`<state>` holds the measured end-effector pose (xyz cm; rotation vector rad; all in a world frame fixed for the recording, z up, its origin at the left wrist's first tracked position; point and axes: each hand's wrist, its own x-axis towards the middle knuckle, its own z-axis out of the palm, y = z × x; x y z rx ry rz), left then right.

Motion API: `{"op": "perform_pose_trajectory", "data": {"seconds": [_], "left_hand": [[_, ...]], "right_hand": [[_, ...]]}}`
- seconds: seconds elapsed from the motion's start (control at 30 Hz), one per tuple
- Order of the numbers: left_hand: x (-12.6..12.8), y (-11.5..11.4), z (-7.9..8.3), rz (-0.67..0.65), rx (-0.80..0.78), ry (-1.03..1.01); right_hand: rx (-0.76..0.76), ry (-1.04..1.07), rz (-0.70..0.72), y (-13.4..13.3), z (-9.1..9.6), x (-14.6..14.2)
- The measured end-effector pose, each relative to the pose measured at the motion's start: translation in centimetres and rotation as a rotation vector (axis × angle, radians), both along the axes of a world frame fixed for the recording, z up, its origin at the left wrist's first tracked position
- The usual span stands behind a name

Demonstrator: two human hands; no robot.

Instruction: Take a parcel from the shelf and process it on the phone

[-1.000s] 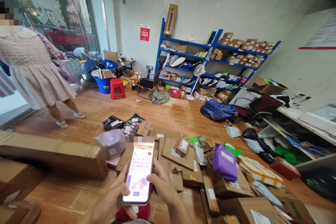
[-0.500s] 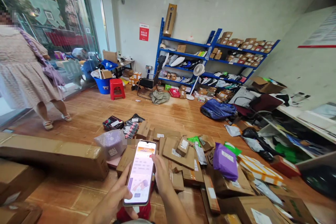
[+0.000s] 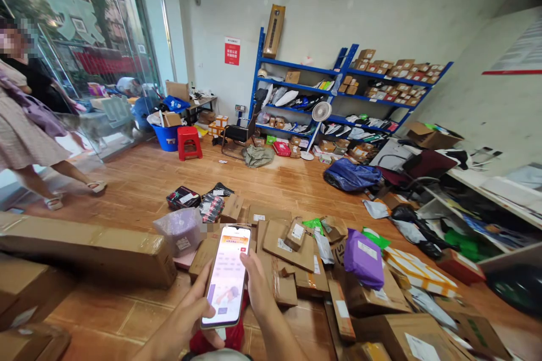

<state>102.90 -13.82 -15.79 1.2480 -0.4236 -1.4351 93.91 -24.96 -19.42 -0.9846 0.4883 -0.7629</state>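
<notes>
A smartphone (image 3: 227,282) with a lit screen is held upright in front of me, tilted a little to the right. On its left side my left hand (image 3: 192,307) is closed around the lower part, thumb over the bottom of the screen. My right hand (image 3: 258,282) wraps the right edge, its thumb at a red button near the upper right of the screen; its other fingers are hidden behind the phone. The screen shows an orange banner on top and a pale picture below. Cardboard parcels (image 3: 296,245) lie on the floor just beyond both hands.
A long carton (image 3: 84,248) lies at the left. A purple parcel (image 3: 364,259) rests on boxes at the right. Blue shelves (image 3: 296,102) with packages line the wall, near a red stool (image 3: 189,144) and a fan (image 3: 322,112). A person (image 3: 29,118) stands by the glass door.
The person at the left has moved further left, and another person in dark clothing now shows behind. My right thumb has shifted slightly down and left on the screen.
</notes>
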Motion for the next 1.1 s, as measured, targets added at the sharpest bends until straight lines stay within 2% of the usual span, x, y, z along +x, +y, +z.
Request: {"op": "perform_pose_trajectory", "data": {"seconds": [0.13,0.23,0.4,0.53,1.1], "left_hand": [[0.1,0.2,0.4,0.095,-0.008,0.049],[0.1,0.2,0.6,0.128,-0.001,0.076],[-0.1,0.2,0.9,0.179,-0.003,0.107],[-0.4,0.1,1.1,0.125,0.02,0.07],[-0.2,0.3,0.1,0.072,0.01,0.035]], "right_hand": [[-0.094,-0.018,0.216,0.0,0.3,-1.6],[-0.146,-0.006,0.294,0.1,0.0,-2.3],[-0.163,-0.008,0.3,0.0,-0.4,-2.4],[-0.154,-0.005,0.294,0.0,-0.4,-2.3],[-0.094,-0.041,0.276,0.6,-0.9,-2.4]]}}
